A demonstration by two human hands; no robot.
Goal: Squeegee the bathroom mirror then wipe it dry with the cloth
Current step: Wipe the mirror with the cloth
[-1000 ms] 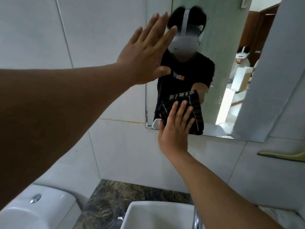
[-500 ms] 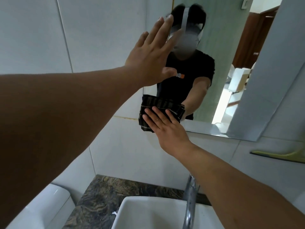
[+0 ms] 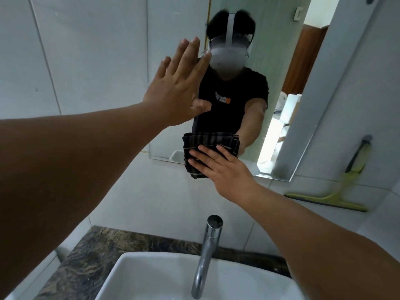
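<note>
Fingers straight on the right hand (image 3: 223, 169), pressing the dark striped cloth (image 3: 207, 148) flat against the mirror (image 3: 281, 72) at its bottom edge; hand and cloth have slid right since 0.5 s ago. The left hand (image 3: 175, 89) stays raised at 10 o'clock, fingers apart, holding nothing. The squeegee (image 3: 333, 195) hangs at 3 o'clock. The sink (image 3: 134, 276) sits at 6 o'clock under the faucet (image 3: 207, 252).

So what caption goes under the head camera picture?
Right hand presses dark cloth on mirror; open left hand braces.
</note>
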